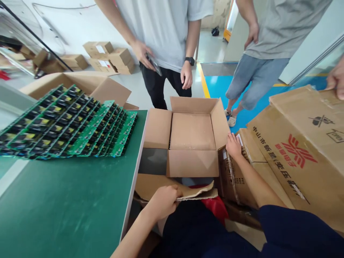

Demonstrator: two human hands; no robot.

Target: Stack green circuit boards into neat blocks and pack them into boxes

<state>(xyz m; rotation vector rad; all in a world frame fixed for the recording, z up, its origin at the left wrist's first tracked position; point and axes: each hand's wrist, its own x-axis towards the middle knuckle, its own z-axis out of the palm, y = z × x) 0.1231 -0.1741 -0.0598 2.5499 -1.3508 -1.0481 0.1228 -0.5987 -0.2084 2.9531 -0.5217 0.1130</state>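
Observation:
An open cardboard box (193, 131) stands in front of me with its flaps folded outward and a flat cardboard sheet inside. My right hand (233, 145) is at the outer corner of its right flap, fingers bent against the edge. Nearer to me, my left hand (166, 201) is closed round the edge of a bent piece of cardboard (153, 186), which lies below the box's near flap. Left of the box, rows of green circuit boards (77, 123) with black and yellow parts lean together on a green table (72, 200).
A person holding a phone (154, 64) stands beyond the box, another person stands at the back right. Large printed cartons (295, 154) crowd the right side, with someone's hand (337, 79) on one. Another open carton (80, 80) sits behind the boards. Boxes (107, 57) are stacked by the wall.

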